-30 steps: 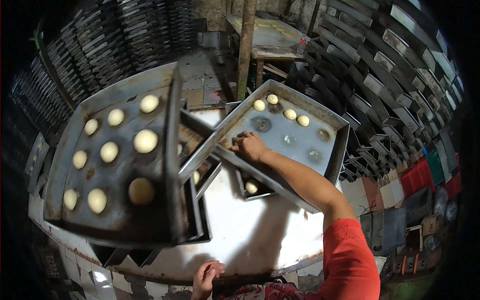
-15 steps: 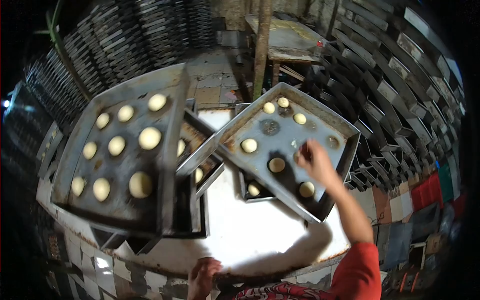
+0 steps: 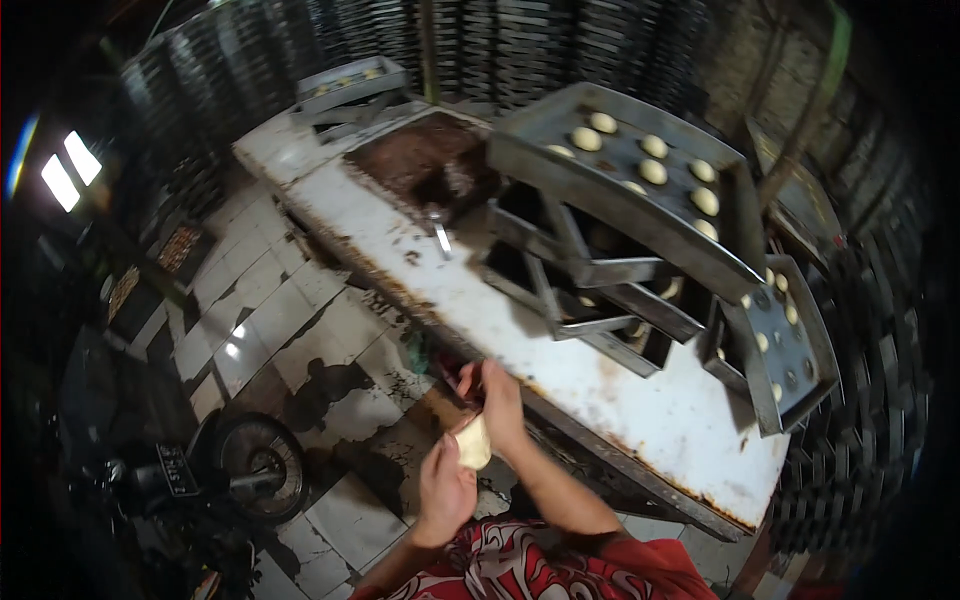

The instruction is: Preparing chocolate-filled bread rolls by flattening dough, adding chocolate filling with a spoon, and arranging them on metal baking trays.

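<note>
In front of my body, a flattened piece of pale dough (image 3: 474, 444) is held in the fingers of my left hand (image 3: 447, 492). My right hand (image 3: 500, 402) is raised just above the dough, its fingers curled together. Something dark shows at those fingertips, too blurred to name. Beyond my hands on the white table (image 3: 370, 240) lies a wide dark-brown mass (image 3: 420, 160), with a shiny metal tool handle (image 3: 441, 236) at its near edge. Round dough balls (image 3: 653, 172) sit spaced out in a metal baking tray (image 3: 630, 235) on the right.
More trays (image 3: 610, 325) are stacked crosswise below it. Another tray of dough balls (image 3: 790, 330) stands at the far right. A smaller tray (image 3: 350, 95) is at the table's far left end. A motorcycle (image 3: 255, 465) is parked on the tiled floor at left.
My view has swung left along the table. My right hand has left the right-hand tray and come to my left hand, which now holds flattened dough.
</note>
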The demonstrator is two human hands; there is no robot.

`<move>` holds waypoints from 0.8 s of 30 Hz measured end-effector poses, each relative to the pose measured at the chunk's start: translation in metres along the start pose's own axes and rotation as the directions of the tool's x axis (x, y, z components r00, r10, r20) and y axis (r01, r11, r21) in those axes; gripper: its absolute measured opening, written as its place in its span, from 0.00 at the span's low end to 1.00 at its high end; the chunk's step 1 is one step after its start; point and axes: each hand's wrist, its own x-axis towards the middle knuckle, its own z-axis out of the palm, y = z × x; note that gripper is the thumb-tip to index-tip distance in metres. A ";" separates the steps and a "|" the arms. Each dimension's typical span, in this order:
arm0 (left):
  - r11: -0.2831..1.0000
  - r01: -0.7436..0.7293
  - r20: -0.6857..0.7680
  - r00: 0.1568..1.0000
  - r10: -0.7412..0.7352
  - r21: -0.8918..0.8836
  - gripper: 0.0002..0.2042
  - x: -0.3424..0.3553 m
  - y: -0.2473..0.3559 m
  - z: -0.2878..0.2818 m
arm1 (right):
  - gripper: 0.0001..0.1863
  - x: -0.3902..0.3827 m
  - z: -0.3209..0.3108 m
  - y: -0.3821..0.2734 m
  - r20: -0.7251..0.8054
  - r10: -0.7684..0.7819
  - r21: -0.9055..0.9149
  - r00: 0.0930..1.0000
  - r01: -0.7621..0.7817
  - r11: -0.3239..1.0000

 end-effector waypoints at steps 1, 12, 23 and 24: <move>0.976 0.108 0.034 0.994 -0.104 -0.189 0.20 0.010 0.019 -0.017 | 0.26 0.022 0.012 0.001 0.093 0.391 0.334 0.916 -0.399 0.854; 0.908 0.395 -0.005 0.917 -0.400 -0.138 0.16 0.136 0.033 -0.094 | 0.19 0.297 0.070 0.097 -0.105 -0.569 -0.762 0.815 0.302 0.573; 0.837 0.072 0.224 0.948 -0.227 0.543 0.19 0.326 0.087 -0.076 | 0.05 0.302 0.126 0.035 0.101 -0.305 -0.737 0.947 0.278 0.617; 0.922 0.091 0.342 0.911 -0.230 0.376 0.22 0.339 0.095 -0.085 | 0.04 0.328 0.134 0.014 0.139 -0.280 -0.783 0.950 0.279 0.556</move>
